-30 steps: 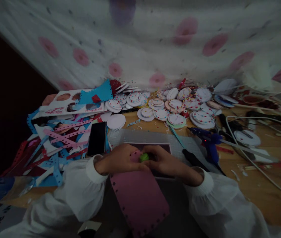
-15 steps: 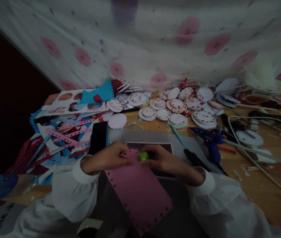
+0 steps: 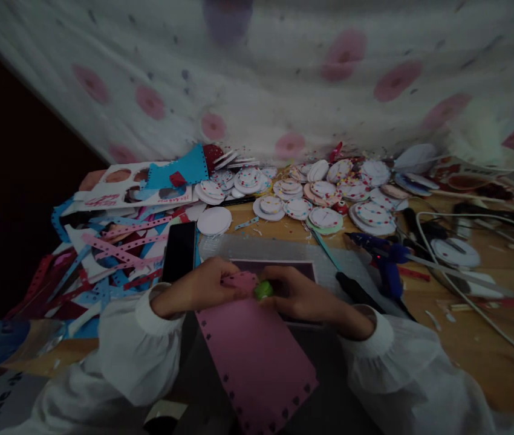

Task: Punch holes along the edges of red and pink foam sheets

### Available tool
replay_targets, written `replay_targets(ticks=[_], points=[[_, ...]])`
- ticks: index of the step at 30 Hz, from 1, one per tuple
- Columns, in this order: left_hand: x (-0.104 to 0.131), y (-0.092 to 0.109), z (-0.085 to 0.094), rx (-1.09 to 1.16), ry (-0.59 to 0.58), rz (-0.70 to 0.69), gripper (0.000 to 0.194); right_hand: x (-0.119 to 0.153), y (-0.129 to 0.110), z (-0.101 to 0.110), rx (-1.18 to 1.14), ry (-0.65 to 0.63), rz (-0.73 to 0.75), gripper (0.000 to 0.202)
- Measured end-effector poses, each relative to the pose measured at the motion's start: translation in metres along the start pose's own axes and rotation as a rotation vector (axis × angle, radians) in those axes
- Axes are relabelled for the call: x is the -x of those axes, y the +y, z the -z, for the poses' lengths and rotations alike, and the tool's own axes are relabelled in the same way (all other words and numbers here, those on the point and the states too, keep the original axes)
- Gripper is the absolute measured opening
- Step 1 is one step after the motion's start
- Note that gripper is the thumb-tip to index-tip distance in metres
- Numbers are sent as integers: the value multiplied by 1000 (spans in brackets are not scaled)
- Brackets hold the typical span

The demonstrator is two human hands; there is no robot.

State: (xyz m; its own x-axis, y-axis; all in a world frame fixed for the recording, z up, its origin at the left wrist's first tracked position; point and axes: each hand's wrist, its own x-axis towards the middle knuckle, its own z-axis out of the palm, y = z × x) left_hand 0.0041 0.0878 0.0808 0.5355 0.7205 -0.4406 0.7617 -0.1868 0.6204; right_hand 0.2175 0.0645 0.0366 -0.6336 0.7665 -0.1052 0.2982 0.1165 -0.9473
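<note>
A sheet of pink paper [image 3: 257,368] with small punched shapes along its edges hangs slanted towards me. Its far edge is pinched between the thumb and fingers of my left hand [image 3: 214,281]. My right hand [image 3: 297,290] is closed on a small green craft punch [image 3: 264,290], which sits at that far edge, beside my left fingertips. How far the paper reaches into the punch is hidden by my fingers. Beneath my hands lies a dark panel with a pale border [image 3: 279,266].
A phone [image 3: 179,251] and a heap of punched paper strips [image 3: 125,248] lie left. Along the back are several decorated white discs [image 3: 325,217]. A blue glue gun [image 3: 386,260], a black-handled tool [image 3: 357,290] and a white cable [image 3: 447,272] lie right.
The green punch and my right fingertips have shifted very slightly along the paper's far edge. The sheet has turned a little; my left hand keeps its pinch.
</note>
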Motion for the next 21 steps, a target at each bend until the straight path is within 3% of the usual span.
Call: replay_targets(ticks=[7,10,14,18,21], points=[[-3,1,1,24,-60,-24,38,1,-1,0,23,22,0,12],[-6,5,4,88,-111,-81,38,2,-5,0,-7,-9,-1,22],[-10,12,6,90,-112,-106,62,0,-6,-1,-73,-75,17,32],[-12,15,6,115,-187,-172,66,-2,-3,-1,-71,-71,17,33],[-13,16,1,159,-158,-227,65,-2,-1,0,-53,-60,42,32]])
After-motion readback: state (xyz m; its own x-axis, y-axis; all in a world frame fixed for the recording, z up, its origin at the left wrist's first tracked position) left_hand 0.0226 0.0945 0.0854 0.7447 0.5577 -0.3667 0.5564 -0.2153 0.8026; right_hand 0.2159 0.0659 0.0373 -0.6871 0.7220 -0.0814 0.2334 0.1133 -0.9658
